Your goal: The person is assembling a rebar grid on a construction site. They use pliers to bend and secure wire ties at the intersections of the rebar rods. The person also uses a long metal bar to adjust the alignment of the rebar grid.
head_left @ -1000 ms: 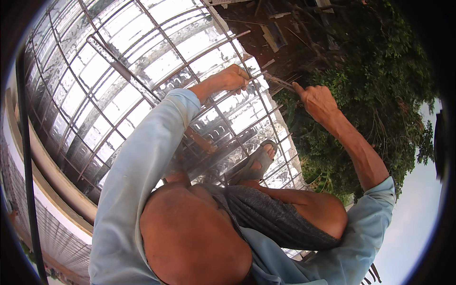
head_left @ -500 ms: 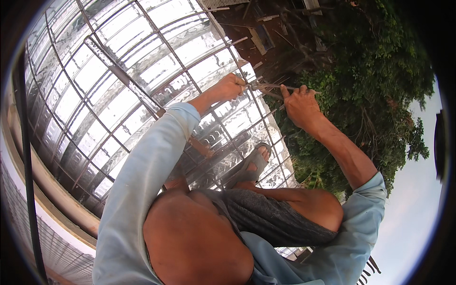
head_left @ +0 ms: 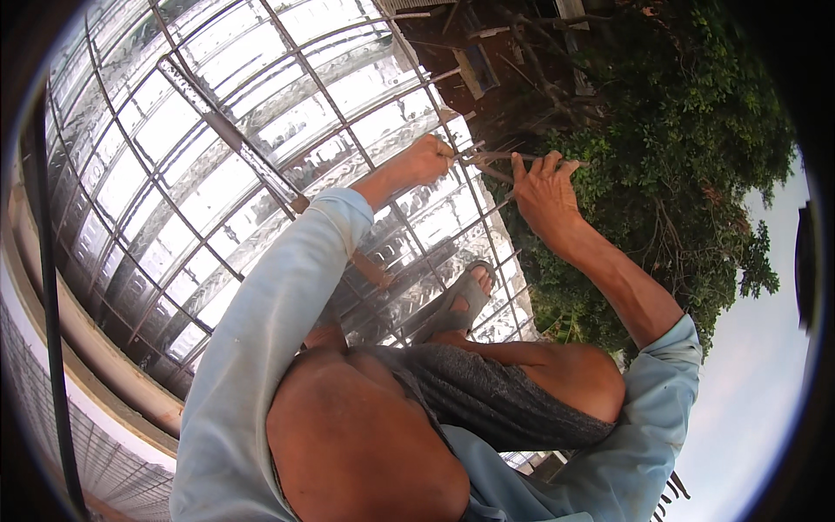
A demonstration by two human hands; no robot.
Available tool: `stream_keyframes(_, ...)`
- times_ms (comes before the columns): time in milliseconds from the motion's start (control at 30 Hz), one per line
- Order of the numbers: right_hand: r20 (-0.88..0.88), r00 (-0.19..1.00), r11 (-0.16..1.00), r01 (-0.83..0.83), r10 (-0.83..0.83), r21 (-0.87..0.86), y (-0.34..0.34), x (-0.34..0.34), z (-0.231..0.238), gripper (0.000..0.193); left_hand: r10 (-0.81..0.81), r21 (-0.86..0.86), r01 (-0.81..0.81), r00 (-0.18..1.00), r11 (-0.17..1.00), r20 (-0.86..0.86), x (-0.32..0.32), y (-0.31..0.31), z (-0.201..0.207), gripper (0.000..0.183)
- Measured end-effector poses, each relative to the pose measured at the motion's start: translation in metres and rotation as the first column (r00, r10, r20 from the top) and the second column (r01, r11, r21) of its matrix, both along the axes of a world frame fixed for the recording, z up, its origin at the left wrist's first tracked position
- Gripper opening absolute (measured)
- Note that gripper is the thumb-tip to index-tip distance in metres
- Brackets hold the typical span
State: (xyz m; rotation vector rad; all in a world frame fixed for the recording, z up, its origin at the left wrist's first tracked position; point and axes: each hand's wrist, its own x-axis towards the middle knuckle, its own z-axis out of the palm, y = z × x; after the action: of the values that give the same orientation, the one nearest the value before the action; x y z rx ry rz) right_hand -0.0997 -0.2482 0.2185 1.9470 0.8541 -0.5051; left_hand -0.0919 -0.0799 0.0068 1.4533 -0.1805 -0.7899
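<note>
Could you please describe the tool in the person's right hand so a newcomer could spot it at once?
From the dark metal bar grid over shiny silver sheeting, follow its edge beside the leafy green tree. There, the right hand holds the slim, brownish metal tool. Unlike the grid's single bars, it has two handles spreading from one head.

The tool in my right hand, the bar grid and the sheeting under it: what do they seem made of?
Tool: probably steel, dull and brownish, judging by its slim, rigid shape. Bar grid: likely steel rod, dark and matte, perhaps rusty, from its thin crossing lines. Sheeting: seemingly shiny metal, given its silvery glare and ridges, though foil facing is possible.
</note>
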Motion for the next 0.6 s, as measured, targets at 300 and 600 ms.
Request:
stream_keyframes(300, -0.109, 0.991, 0.991, -0.067, 0.08, 0.118, 0.002, 0.006, 0.004, 0.03, 0.015, -0.017, -0.015, 1.0, 1.0, 0.004, -0.001, -0.006, -0.014, 0.026)
stream_keyframes(600, -0.621, 0.348, 0.473, 0.88, -0.703, -0.041, 0.008, 0.048, 0.006, 0.023, 0.05, 0.04, -0.051, 0.998, 0.998, 0.033, -0.002, -0.006, -0.006, 0.03)
